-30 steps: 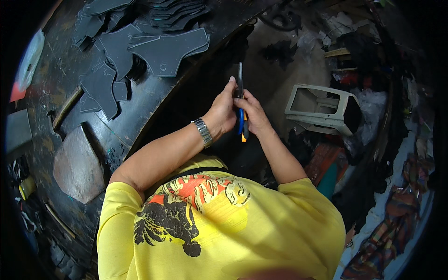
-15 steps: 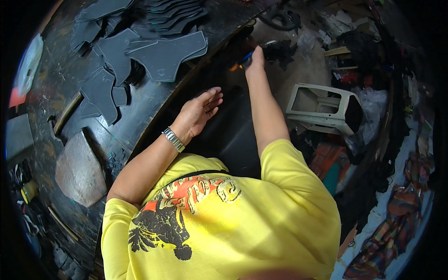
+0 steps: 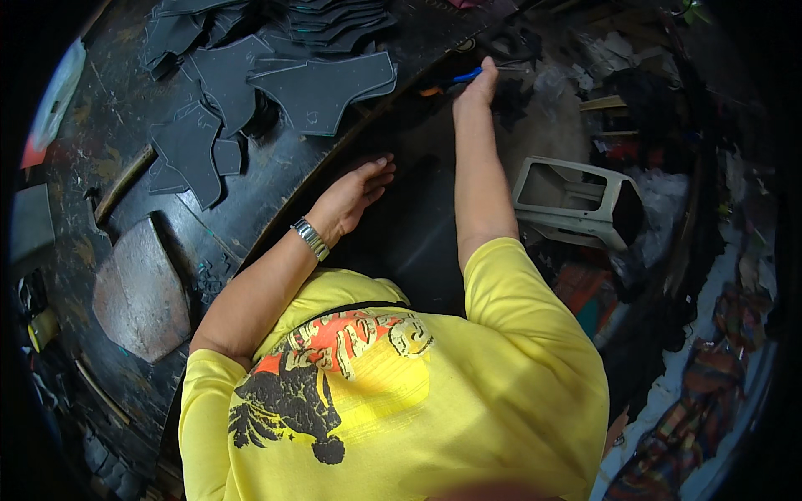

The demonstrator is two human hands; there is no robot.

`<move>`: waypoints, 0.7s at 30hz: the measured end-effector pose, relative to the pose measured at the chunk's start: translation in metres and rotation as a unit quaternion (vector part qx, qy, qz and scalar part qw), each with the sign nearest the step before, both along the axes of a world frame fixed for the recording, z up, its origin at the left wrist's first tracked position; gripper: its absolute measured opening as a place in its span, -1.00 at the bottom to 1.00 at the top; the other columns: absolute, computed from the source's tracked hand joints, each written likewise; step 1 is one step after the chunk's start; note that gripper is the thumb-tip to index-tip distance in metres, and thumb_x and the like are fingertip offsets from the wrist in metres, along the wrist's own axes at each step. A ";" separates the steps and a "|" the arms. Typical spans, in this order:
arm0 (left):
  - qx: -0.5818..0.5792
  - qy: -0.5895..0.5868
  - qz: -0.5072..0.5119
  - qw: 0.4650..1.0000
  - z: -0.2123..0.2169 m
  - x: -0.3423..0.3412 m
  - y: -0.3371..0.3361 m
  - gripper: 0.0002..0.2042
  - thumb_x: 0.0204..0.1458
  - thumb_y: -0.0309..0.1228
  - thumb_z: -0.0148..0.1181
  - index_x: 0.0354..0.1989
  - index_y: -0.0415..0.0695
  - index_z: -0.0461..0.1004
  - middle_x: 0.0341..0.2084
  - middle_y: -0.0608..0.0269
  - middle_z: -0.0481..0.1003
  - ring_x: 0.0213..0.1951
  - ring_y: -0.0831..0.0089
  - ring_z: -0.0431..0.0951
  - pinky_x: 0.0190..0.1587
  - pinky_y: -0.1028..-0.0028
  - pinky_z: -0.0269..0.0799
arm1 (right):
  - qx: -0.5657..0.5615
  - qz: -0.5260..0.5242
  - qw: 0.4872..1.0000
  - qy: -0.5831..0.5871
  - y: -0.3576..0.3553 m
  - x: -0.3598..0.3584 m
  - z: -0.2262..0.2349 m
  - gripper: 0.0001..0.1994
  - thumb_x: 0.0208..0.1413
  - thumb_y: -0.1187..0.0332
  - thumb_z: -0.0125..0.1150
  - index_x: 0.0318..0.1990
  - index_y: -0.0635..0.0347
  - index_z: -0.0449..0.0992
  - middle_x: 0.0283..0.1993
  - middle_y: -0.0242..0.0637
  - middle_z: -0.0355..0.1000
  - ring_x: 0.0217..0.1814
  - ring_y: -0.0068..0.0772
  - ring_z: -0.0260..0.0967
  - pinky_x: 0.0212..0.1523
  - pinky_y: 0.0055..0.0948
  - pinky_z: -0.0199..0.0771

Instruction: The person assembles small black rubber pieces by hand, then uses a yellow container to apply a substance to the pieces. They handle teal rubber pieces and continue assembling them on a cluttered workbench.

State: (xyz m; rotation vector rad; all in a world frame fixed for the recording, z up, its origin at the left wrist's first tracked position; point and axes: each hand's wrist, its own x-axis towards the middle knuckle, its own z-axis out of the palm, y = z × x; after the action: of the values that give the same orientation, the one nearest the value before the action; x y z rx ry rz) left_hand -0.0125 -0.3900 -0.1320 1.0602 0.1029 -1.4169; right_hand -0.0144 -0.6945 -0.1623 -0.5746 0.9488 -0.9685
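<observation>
Two hands (image 3: 355, 194) (image 3: 478, 83) at work by the curved near edge of a dark worktable (image 3: 125, 108), well apart from each other. Risk, as a judgement: blue-handled tool (image 3: 458, 79) slipping off the far right of the table edge, from so long a reach and a grip only at its end; sleeve or forearm could also sweep the dark cut pieces (image 3: 326, 83) lying just left of it. Left hand flat and spread, fingers loosely wide, palm down, hovering at or resting on the table rim, holding nothing. Right hand stretched far out, closed around the end of the tool; orange tip (image 3: 429, 90) pointing left. Metal watch (image 3: 311, 238) on the left wrist. Pale frame (image 3: 576, 204) on the floor, right.
</observation>
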 end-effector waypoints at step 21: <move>-0.436 -0.531 -0.056 0.724 0.198 -0.026 -0.094 -0.72 0.25 -0.41 0.21 0.09 -0.22 0.53 -0.18 0.14 0.63 -0.14 0.36 0.62 -0.02 0.47 0.49 | -0.287 0.433 0.755 -0.400 0.113 -0.171 0.293 -0.55 0.24 0.15 0.04 0.06 0.39 0.52 -0.11 0.15 0.51 -0.22 -0.11 0.50 -0.01 -0.17 0.50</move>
State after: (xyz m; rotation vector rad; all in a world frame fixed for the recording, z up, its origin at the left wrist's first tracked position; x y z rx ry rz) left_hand -0.0389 -0.4843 0.0656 0.8895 -1.3624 -0.5856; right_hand -0.1851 -0.5816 0.1311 -0.8874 -0.4438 -0.5083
